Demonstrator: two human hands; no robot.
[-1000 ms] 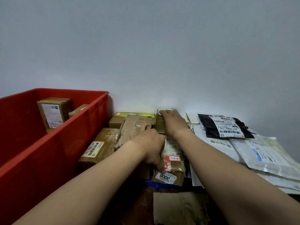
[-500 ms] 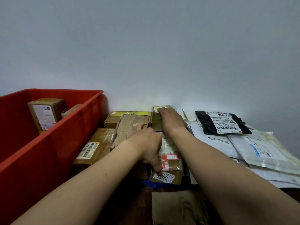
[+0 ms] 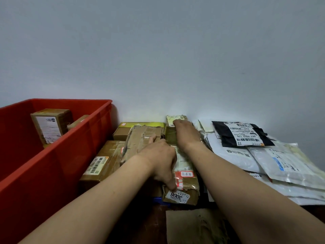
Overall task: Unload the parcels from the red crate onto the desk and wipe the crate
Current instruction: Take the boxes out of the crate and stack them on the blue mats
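Left hand [image 3: 158,161] curls its fingers round the left edge of the taped 3006 parcel [image 3: 187,184], right hand [image 3: 186,133] lies over the olive box [image 3: 171,133] just beyond, its grip hidden, and the red crate [image 3: 52,173] stands left of both

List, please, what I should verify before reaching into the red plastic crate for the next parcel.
1. Left hand free: not ok; it grips the long taped cardboard parcel labelled 3006.
2. Right hand free: not ok; it rests on the small brown box by the wall.
3. Red plastic crate unloaded: not ok; a white-labelled brown cardboard box and a second brown box are inside.
4. Stack on the desk steady: cannot tell; the torn cardboard parcel lies tilted on other parcels.
5. Wiping cloth ready: cannot tell; none is in view.
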